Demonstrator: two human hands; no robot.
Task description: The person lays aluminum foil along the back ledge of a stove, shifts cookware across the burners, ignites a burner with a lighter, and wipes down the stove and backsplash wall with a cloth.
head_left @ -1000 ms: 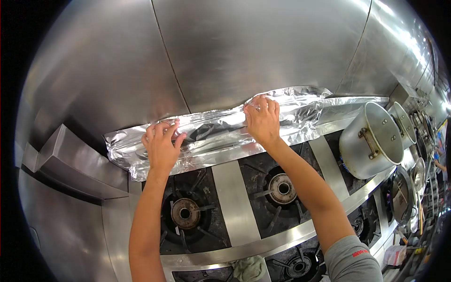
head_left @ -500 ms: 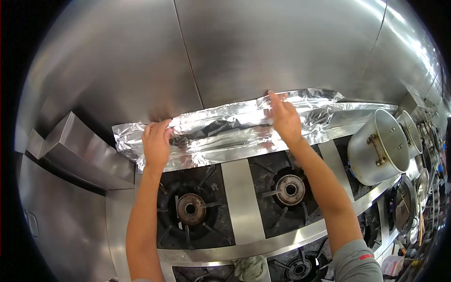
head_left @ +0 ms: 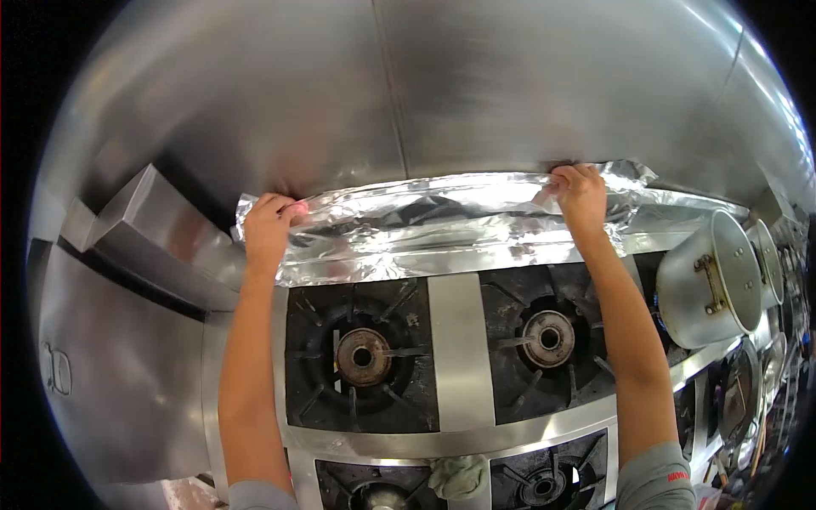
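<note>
A long, crinkled sheet of aluminium foil (head_left: 425,234) lies along the back ledge of the stove, against the steel wall. Its surface is creased, with a darker fold near the middle. My left hand (head_left: 270,223) is at the sheet's left end, fingers curled over the upper edge and pinching it. Toward the right end, my right hand (head_left: 582,200) grips the same upper edge, its fingers bent and the thumb underneath. Part of the foil below each hand is hidden by my wrists.
Two burners, a left one (head_left: 363,357) and a right one (head_left: 548,338), sit below the foil. A large metal pot (head_left: 712,276) stands at right. A crumpled green cloth (head_left: 459,478) lies at the front. A steel box (head_left: 166,229) juts out at left. The steel wall (head_left: 476,85) rises behind.
My right hand has moved right along the foil's upper edge and now grips it. My left hand has shifted toward the foil's left end and up to its edge. The view has shifted slightly.
</note>
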